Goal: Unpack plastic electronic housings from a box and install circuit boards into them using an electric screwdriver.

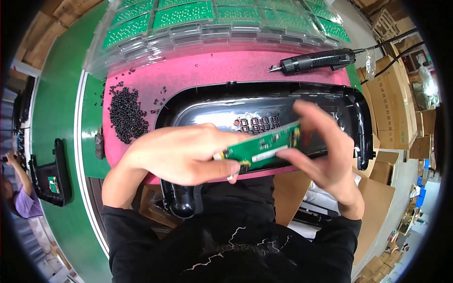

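A green circuit board with a white label strip is held tilted above a black plastic housing. My left hand grips the board's left end, thumb on its near face. At the board's right end is my right hand, its thumb against the face and other fingers around the end, the index finger raised and blurred. Beneath the hands, the shiny housing lies with its inside up and has digit-shaped cutouts near its middle.
A heap of small black screws lies on the pink mat at left. A black electric screwdriver rests at the back right, before clear trays of green boards. At far left, a co-worker's arm is near another black housing.
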Tool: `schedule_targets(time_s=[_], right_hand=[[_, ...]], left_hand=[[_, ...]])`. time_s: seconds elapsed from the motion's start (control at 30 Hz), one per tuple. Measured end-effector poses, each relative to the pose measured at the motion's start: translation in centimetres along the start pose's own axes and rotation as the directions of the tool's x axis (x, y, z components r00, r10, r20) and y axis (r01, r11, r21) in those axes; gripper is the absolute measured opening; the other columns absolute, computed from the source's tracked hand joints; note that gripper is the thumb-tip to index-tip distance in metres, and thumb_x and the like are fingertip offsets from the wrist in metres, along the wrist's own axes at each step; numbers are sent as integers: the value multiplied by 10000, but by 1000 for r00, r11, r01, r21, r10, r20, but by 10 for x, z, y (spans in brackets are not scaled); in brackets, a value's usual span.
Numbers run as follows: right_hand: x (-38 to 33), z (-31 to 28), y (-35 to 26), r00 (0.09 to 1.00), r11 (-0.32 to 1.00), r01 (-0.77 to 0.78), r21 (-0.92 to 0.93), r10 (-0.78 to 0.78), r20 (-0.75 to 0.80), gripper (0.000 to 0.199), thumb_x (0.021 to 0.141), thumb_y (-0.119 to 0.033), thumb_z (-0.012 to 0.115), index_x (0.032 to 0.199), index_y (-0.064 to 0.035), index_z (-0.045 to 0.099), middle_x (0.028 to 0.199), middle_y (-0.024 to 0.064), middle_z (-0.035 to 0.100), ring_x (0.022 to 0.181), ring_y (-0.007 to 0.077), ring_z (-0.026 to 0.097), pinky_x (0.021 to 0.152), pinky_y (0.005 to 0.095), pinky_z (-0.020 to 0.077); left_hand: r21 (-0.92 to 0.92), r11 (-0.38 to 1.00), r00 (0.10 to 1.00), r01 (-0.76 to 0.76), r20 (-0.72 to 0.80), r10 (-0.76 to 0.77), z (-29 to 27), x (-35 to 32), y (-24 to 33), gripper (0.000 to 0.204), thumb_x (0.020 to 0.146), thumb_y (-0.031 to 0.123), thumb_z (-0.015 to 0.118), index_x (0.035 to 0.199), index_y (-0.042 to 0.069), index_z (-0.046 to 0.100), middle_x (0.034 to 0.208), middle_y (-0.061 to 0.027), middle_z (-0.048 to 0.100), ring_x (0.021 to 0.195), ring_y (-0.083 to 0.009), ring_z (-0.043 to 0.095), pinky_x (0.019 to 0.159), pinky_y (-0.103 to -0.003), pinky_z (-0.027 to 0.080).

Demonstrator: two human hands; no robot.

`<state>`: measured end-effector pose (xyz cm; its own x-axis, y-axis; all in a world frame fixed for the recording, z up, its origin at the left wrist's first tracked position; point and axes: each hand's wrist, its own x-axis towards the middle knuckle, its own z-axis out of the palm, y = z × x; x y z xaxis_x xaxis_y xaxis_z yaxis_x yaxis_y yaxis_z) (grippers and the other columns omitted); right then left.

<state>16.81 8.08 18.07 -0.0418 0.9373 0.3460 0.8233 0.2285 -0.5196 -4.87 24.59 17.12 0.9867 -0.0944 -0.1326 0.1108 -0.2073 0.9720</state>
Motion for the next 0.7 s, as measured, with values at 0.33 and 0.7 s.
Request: schedule_targets(time_s=[0.33, 0.7], right_hand=[[-27, -1, 7, 946, 856, -321, 405, 309, 96, 182, 866, 32, 620, 1047, 21, 637, 695, 56, 652, 511, 82, 568, 500, 219, 441], [-7, 0, 44, 894, 612, -438, 659, 372, 248, 494, 744, -17, 815, 1151, -3, 535, 950, 22, 657, 868, 72, 581, 759, 247, 461]], left_hand=[[240, 964, 972, -118, -171, 162, 2, 6, -14, 602, 787, 63, 769, 1344, 46, 542, 897, -98, 720, 698, -148, 693, 512, -259, 541], [268, 957, 876, 107, -480, 37, -2, 12, -9, 629, 604, 13, 834, 1190, 25, 604, 1029, -71, 618, 736, -117, 613, 509, -206, 532]])
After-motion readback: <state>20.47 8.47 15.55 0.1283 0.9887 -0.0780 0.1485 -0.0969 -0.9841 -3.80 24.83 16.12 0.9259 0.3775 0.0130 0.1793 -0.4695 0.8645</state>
